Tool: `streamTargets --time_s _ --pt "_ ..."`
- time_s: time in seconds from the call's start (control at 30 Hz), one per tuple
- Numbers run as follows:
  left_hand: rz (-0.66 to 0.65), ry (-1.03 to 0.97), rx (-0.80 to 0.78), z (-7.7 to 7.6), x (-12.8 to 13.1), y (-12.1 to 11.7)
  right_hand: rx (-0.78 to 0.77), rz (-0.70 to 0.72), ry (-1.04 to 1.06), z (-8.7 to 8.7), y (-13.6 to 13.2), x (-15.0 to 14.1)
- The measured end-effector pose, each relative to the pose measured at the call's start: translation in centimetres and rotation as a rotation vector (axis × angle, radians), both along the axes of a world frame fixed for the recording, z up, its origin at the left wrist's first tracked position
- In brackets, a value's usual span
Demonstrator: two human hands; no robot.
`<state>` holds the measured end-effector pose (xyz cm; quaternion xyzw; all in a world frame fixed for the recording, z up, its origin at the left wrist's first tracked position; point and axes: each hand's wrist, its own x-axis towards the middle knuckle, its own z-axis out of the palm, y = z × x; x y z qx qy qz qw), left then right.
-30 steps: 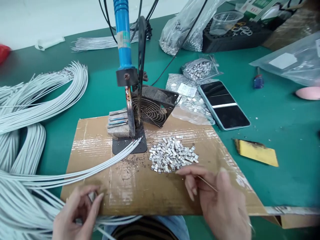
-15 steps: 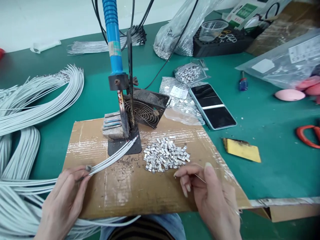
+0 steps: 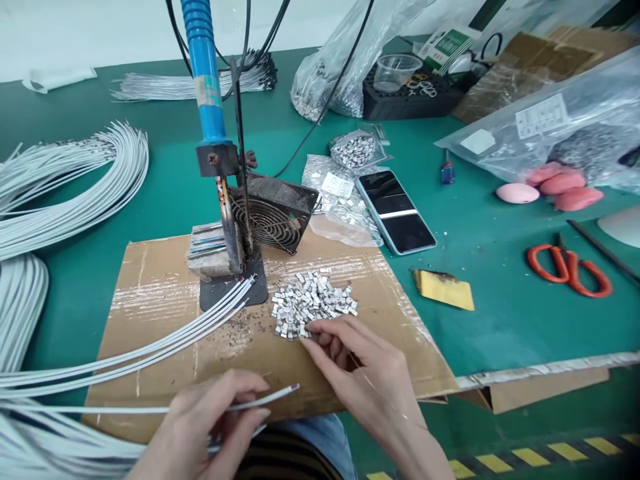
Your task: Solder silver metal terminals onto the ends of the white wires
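Note:
My left hand (image 3: 210, 420) is closed on a single white wire (image 3: 265, 399), its bare tip pointing right over the near edge of the cardboard sheet (image 3: 150, 320). My right hand (image 3: 360, 373) reaches forward, fingertips on the near side of the heap of small metal terminals (image 3: 313, 303); a thin strand of solder wire (image 3: 370, 387) runs across its palm. Several more white wires (image 3: 200, 327) lie fanned on the cardboard, ends toward the soldering iron stand (image 3: 225, 260) with its blue-handled iron (image 3: 203, 60).
A small fan (image 3: 273, 213) leans behind the stand. A phone (image 3: 395, 210), bags of terminals (image 3: 350, 150), a yellow sponge (image 3: 443, 290), a small screwdriver (image 3: 447, 170) and red scissors (image 3: 570, 270) lie to the right. Big bundles of white wire (image 3: 60, 193) fill the left of the green table (image 3: 525, 320).
My left hand let go of the wire bunch and now holds one wire near the cardboard's edge. My right hand moved forward onto the terminal heap. The view shifted right.

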<state>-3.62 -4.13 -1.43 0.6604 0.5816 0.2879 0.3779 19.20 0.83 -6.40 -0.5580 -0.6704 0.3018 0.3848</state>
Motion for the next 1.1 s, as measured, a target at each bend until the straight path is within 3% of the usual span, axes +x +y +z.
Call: streamTargets --time_s 0.13,0.3,0.4,0.6,0.77,0.97,1.03,1.1 --pt "0.161 -0.208 -0.242 0.0 2.5 1.5 0.038 0.084 -0.167 -0.1 -0.4 0.2" --pt "0.390 -0.424 -0.427 -0.4 2.1 2.2 -0.031 0.166 -0.336 0.7 -1.5 0.2" --pt "0.417 -0.493 -0.463 -0.5 1.9 2.1 -0.186 0.135 -0.178 1.4 -2.0 -0.4" --pt "0.415 -0.544 -0.513 -0.1 1.9 2.0 -0.550 0.062 0.464 2.7 -1.8 -2.5" --pt "0.436 -0.590 -0.550 0.5 2.2 2.0 -0.503 0.089 0.733 2.2 -1.0 -3.9" --pt "0.467 -0.613 -0.540 1.0 2.6 2.1 -0.609 0.129 0.810 2.1 -0.8 -4.4" --pt "0.460 -0.616 -0.540 0.9 2.7 2.0 -0.552 0.095 0.783 2.2 -0.8 -4.5" --pt "0.461 -0.603 -0.530 0.8 2.9 1.8 -0.381 0.075 0.650 2.4 -1.0 -4.6"
